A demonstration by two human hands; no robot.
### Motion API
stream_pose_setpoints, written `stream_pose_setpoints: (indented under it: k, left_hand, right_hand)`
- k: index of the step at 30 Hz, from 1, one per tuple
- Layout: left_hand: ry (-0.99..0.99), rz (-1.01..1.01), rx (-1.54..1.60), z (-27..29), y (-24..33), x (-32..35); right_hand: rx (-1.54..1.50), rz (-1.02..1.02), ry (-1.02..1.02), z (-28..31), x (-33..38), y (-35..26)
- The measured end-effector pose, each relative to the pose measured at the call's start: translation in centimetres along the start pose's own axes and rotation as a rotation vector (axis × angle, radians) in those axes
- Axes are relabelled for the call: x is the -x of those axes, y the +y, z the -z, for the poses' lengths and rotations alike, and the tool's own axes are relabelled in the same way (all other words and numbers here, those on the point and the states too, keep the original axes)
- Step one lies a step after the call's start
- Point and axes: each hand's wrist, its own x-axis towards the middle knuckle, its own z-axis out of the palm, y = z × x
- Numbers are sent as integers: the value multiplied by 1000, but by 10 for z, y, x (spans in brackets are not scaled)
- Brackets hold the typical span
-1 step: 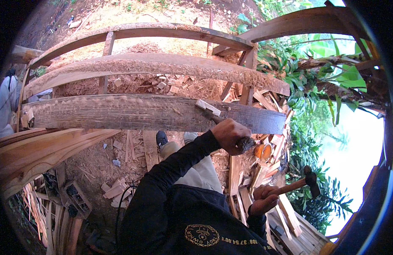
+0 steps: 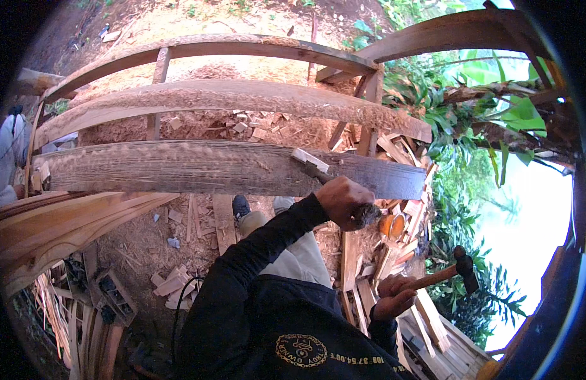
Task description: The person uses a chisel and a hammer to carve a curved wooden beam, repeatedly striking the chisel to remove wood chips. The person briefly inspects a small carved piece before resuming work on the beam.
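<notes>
Head view: The left hand [image 2: 345, 199] has its fingers closed around a dark-handled metal chisel [image 2: 319, 175], its blade just beside a small pale rectangular wood block [image 2: 310, 160] near the far edge of the weathered grey-brown plank table [image 2: 179, 166], toward the right end. The right hand's [image 2: 395, 296] fingers grip a wooden-handled, dark-headed hammer [image 2: 440, 276] outside the table's near right corner.

Left hand [image 2: 345, 199] gripping a chisel [image 2: 367, 216], pale wood block [image 2: 310, 160] on a dark plank [image 2: 198, 168], right hand [image 2: 395, 296] holding a hammer [image 2: 440, 275]
</notes>
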Motion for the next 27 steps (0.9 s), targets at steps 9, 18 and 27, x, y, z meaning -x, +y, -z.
stream_pose_setpoints:
  k: [9, 18, 27]
  left_hand:
    - [6, -12, -14, -1, 3, -5]
    - [-48, -41, 4, 4, 9, -15]
    - [-102, -19, -16, 0, 7, -12]
  right_hand:
    - [-16, 15, -20, 2, -2, 1]
    - [1, 46, -13, 4, 0, 2]
    - [-7, 36, 35, 14, 4, 13]
